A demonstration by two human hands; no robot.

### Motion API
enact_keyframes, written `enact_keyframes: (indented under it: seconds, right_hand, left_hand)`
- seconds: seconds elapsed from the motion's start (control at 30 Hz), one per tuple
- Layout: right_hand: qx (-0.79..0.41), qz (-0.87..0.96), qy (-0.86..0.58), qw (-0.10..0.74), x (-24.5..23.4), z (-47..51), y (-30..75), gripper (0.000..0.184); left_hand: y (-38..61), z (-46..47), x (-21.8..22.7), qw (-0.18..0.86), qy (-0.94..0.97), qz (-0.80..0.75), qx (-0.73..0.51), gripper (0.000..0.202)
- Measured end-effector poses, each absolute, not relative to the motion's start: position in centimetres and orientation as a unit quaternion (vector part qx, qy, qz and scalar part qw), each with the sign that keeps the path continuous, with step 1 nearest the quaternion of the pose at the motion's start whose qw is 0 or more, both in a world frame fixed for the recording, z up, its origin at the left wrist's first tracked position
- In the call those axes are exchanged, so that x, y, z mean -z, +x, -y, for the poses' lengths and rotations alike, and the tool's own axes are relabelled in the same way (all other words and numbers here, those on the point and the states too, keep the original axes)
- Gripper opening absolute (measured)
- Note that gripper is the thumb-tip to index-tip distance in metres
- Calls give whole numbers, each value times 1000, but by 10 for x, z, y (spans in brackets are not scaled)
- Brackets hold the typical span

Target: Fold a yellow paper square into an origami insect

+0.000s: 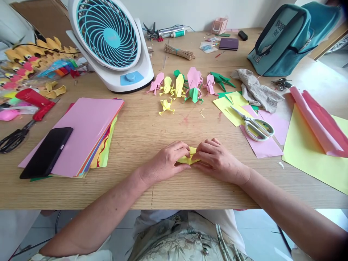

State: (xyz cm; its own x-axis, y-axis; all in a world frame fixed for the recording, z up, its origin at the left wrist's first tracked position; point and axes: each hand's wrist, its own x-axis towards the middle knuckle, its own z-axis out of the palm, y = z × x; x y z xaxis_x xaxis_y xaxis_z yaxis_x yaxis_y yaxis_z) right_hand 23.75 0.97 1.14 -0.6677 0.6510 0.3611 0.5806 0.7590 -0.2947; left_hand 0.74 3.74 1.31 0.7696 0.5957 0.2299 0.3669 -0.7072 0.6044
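Observation:
A small piece of folded yellow paper [191, 153] lies low over the front middle of the wooden table, between my two hands. My left hand [174, 156] pinches its left end, fingers on top and thumb along the near edge. On the right end, my right hand [214, 159] presses with curled fingers, its thumb tucked beneath them. My fingers hide much of the paper's shape. Beyond the hands stand several folded paper figures in pink, yellow and green, such as a small yellow one [166, 106] and a large pink one [194, 77].
To the left, a black phone [46, 152] rests on a stack of coloured paper [89, 119]. A white fan [111, 40] stands behind. At right are scissors [258, 128] on paper squares, a grey cloth [257, 90], rolled pink paper [317, 123] and a teal bag [288, 40].

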Motion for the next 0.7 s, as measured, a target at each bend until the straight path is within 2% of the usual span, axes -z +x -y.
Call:
enact_keyframes:
  seconds: [0.27, 0.43, 0.7]
  right_hand:
    - [-104, 911, -328, 228, -8, -9, 237, 17]
    - [-99, 911, -322, 237, -7, -9, 236, 20]
    - [-97, 913, -322, 231, -8, -9, 235, 25]
  left_hand:
    - [6, -32, -15, 170, 936, -236, -200, 6]
    - [7, -26, -15, 85, 951, -229, -191, 18]
    - [6, -18, -13, 4, 956, -236, -176, 22]
